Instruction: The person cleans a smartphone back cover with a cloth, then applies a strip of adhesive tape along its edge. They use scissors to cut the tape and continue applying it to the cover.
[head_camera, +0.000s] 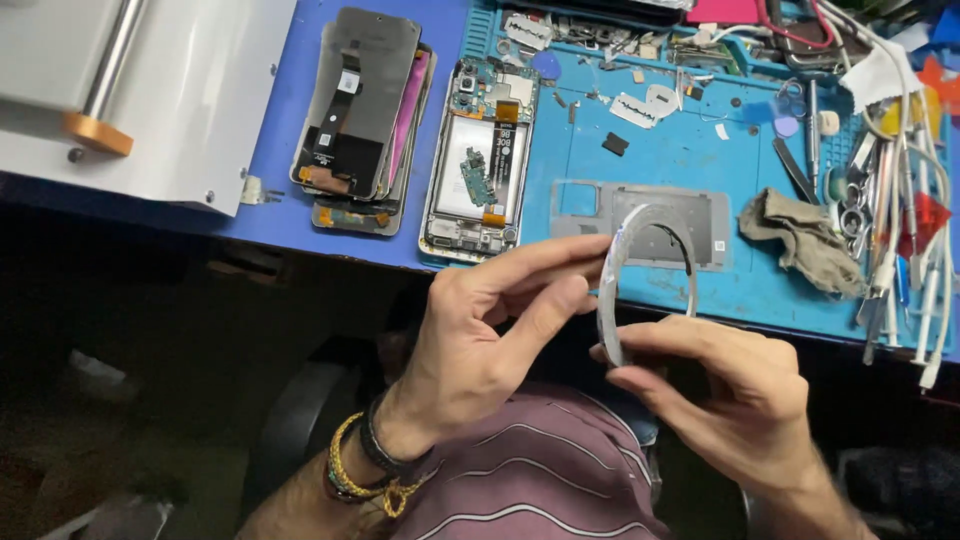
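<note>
Thin tape roll held edge-on just off the counter's near edge, over the lap. Right hand pinches its lower rim, left hand pinches the upper left rim, fingertips at the tape edge. Opened phone lies beyond, near the front edge.

Left wrist: a braided yellow cord bracelet and a dark band are being worn side by side on the left hand.
Right hand: nothing is being worn on it; the wrist is bare.
Torso: a maroon shirt with thin pale stripes is being worn.
</note>
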